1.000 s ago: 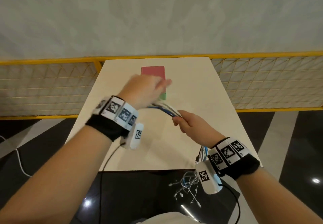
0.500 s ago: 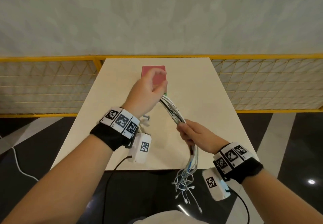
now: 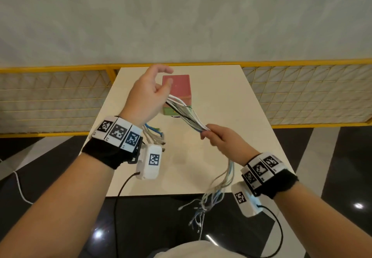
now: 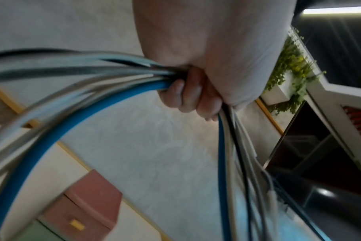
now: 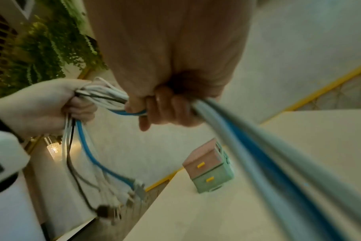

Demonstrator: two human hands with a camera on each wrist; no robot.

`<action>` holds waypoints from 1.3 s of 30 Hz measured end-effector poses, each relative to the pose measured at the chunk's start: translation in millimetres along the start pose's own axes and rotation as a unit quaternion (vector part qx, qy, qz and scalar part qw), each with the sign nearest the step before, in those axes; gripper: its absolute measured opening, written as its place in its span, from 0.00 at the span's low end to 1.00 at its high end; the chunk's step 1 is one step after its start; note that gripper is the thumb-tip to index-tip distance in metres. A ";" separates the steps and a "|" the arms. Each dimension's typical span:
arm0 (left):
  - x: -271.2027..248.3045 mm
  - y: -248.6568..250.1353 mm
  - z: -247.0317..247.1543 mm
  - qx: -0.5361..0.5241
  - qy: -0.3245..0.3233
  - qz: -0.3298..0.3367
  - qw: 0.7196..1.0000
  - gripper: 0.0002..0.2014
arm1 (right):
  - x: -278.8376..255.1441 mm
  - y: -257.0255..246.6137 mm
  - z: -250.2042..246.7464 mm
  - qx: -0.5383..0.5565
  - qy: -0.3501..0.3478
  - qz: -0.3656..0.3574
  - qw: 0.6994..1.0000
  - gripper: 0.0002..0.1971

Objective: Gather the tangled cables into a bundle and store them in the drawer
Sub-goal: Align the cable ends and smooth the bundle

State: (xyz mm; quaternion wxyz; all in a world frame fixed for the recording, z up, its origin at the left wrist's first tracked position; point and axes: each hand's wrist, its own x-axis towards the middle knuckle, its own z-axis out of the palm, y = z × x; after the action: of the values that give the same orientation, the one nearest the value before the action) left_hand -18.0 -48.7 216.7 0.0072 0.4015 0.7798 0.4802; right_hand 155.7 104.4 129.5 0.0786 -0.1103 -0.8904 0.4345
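Both hands hold one bundle of white, blue and black cables (image 3: 187,117) above the cream table (image 3: 231,107). My left hand (image 3: 149,94) grips it up high in front of the drawer unit, lower fingers curled round the cables (image 4: 72,78); thumb and forefinger stand loose above. Plug ends (image 3: 155,135) hang below that wrist. My right hand (image 3: 219,139) grips the bundle lower and to the right, fingers (image 5: 165,110) wrapped round it. The long loose ends (image 3: 211,197) trail past the table's near edge. The small drawer unit (image 3: 177,94) has a pink drawer over a green one, both shut.
A yellow mesh fence (image 3: 60,101) runs behind and beside the table. Dark glossy floor (image 3: 342,157) lies around it. Black wires from the wrist cameras (image 3: 118,197) hang below my forearms. Greenery (image 5: 52,48) shows in the wrist views.
My left hand has lifted and turned, drawing the bundle up so the plug ends now hang under its wrist. My right hand has risen a little with the cables still in its grip.
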 end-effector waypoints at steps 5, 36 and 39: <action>2.6 -16.3 -10.8 0.149 -0.163 -0.101 0.970 0.19 | 9.8 -14.2 -22.7 -0.126 0.035 -0.026 0.991 0.12; -11.8 26.6 22.3 -0.014 -0.028 0.093 0.995 0.07 | 15.6 -65.4 -5.7 0.357 -0.223 0.071 0.904 0.20; -10.7 25.8 10.8 -0.003 -0.053 0.066 0.996 0.08 | 20.3 -72.8 -7.3 0.061 -0.076 -0.015 0.995 0.16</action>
State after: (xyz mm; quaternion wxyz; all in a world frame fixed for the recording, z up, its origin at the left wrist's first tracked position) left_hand 9.4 -41.9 226.4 0.0183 0.4775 0.7483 0.4601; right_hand 128.5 71.7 192.4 0.0240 -0.0586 -0.8672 0.4939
